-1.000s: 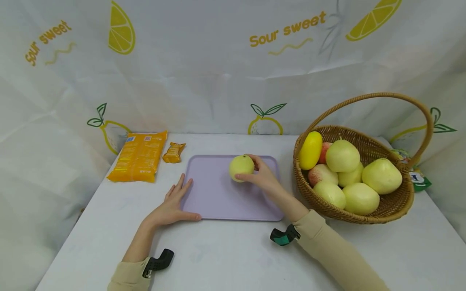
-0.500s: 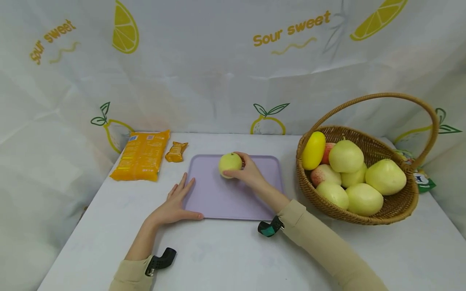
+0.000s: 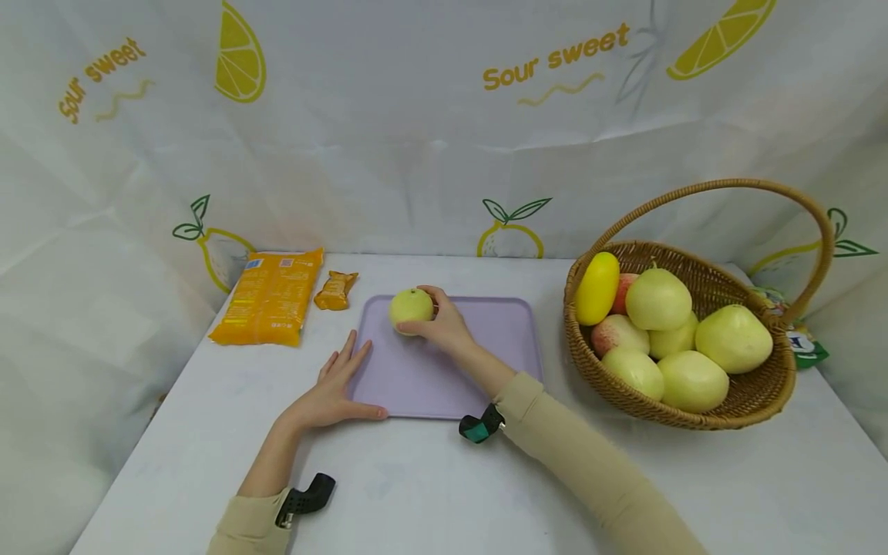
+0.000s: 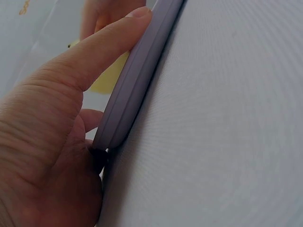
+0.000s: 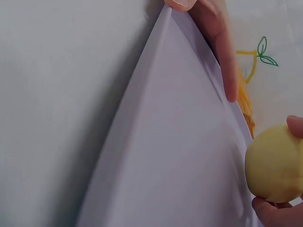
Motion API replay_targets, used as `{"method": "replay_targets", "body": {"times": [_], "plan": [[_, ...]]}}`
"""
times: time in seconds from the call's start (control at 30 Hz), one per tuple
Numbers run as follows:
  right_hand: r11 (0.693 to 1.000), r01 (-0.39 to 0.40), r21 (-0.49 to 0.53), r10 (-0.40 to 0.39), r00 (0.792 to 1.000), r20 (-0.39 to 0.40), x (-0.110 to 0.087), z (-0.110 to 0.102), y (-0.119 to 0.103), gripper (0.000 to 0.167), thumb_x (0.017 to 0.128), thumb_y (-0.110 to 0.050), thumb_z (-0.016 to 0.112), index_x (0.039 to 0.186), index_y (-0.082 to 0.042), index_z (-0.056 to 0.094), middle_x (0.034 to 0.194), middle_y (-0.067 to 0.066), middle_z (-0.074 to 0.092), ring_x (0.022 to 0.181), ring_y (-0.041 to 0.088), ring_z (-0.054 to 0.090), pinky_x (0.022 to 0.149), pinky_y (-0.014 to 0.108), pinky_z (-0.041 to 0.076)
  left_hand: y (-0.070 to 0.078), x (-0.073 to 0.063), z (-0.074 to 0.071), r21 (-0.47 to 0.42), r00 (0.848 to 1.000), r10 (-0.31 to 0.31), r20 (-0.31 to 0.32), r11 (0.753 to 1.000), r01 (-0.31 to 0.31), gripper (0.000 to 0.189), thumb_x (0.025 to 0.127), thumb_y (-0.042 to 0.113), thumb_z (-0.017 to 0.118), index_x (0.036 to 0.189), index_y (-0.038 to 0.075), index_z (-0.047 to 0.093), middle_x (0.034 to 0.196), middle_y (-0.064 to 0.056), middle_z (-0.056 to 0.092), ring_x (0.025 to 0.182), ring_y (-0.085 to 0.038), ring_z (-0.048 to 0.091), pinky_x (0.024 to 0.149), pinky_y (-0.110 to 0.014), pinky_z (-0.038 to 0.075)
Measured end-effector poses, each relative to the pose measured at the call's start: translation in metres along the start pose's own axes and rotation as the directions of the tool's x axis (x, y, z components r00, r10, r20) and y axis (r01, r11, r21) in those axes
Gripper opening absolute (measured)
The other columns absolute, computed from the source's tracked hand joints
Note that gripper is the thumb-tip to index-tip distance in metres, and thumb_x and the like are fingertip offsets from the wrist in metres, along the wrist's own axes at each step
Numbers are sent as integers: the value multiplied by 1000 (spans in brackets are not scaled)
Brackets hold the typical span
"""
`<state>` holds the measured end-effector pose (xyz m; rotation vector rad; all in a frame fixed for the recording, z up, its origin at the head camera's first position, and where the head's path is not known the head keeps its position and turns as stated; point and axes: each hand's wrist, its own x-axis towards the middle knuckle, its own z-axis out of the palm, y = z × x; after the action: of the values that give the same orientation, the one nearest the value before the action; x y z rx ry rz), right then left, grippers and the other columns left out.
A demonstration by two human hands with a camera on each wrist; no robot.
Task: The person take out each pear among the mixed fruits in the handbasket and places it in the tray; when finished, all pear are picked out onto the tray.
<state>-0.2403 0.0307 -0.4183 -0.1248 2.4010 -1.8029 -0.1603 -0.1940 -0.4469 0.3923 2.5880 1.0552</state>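
My right hand [image 3: 444,327] grips a round yellow-green fruit [image 3: 408,311] with a short stem, over the back-left part of a shallow lilac tray [image 3: 444,385]. Whether the fruit touches the tray cannot be told. In the right wrist view the fruit [image 5: 272,165] sits between thumb and fingers. My left hand [image 3: 326,397] lies at the tray's front-left corner with fingers spread and straight. Its fingers reach over the left rim, and the left wrist view has the thumb [image 4: 104,47] along the front rim [image 4: 137,80].
A wicker basket [image 3: 694,420] with a tall handle stands at the right, holding several fruits. Behind it, a green packet [image 3: 808,351] is partly hidden. An orange packet [image 3: 270,301] and a small wrapped snack [image 3: 336,290] lie at the back left. A white printed cloth hangs behind.
My right hand has carried the fruit leftward across the tray, from right of its middle to the back-left part. The left hand stays at the tray corner.
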Motion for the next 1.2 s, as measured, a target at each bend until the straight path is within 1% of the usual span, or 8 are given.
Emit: {"method": "replay_targets", "body": {"times": [0.13, 0.23, 0.33, 0.6, 0.8, 0.97, 1.2], "plan": [[1000, -7, -9, 6, 1000, -10, 5, 7, 0, 78, 76, -18, 84, 143, -12, 44, 136, 10, 53, 118, 27, 52, 97, 43, 44, -1, 0, 0, -1, 1000, 8, -4, 1000, -8, 117, 70, 54, 83, 158, 15, 15, 162, -7, -15, 143, -48, -10, 106, -74, 4], [999, -20, -45, 19, 1000, -23, 8, 11, -2, 79, 76, -21, 84, 144, -14, 45, 136, 9, 54, 118, 26, 53, 96, 43, 45, -1, 0, 0, -1, 1000, 9, -4, 1000, -9, 117, 70, 54, 82, 158, 16, 15, 162, -7, -15, 143, -48, -10, 106, -74, 4], [998, -17, -62, 16, 1000, -24, 11, 14, -4, 79, 76, -22, 85, 144, -14, 45, 136, 8, 54, 118, 26, 53, 96, 43, 45, -1, 0, 0, -2, 1000, 2, -1, 1000, -2, 117, 70, 54, 82, 158, 16, 15, 162, -6, -15, 143, -48, -10, 106, -74, 4], [993, 44, -112, -45, 999, -9, 18, 21, -9, 80, 76, -21, 85, 144, -10, 44, 142, 10, 50, 124, 26, 51, 102, 43, 42, -1, 0, 0, -6, 1000, -6, 4, 1000, 6, 116, 70, 54, 82, 158, 17, 15, 162, -6, -16, 143, -47, -12, 106, -73, 3], [987, 45, -153, -46, 999, -3, 23, 25, -10, 81, 76, -23, 84, 145, -10, 43, 144, 9, 49, 127, 25, 48, 104, 42, 40, -1, 1, 0, 3, 1000, 5, 7, 1000, -5, 116, 71, 53, 82, 158, 15, 16, 162, -8, -16, 142, -49, -11, 105, -74, 4], [983, 52, -175, -52, 999, 3, 26, 26, -8, 81, 77, -25, 84, 145, -10, 43, 144, 9, 49, 126, 25, 49, 104, 42, 40, -1, 1, 0, 5, 1000, 7, 1, 1000, -7, 115, 70, 53, 82, 157, 15, 17, 162, -8, -15, 143, -48, -11, 106, -74, 5], [971, 95, -217, -89, 995, 36, 27, 25, -7, 81, 77, -28, 83, 145, -10, 43, 140, 12, 51, 120, 27, 52, 99, 44, 43, -1, 0, 1, 0, 1000, 8, -2, 1000, -8, 116, 70, 53, 83, 157, 15, 18, 162, -7, -15, 143, -47, -11, 106, -73, 4]]}}
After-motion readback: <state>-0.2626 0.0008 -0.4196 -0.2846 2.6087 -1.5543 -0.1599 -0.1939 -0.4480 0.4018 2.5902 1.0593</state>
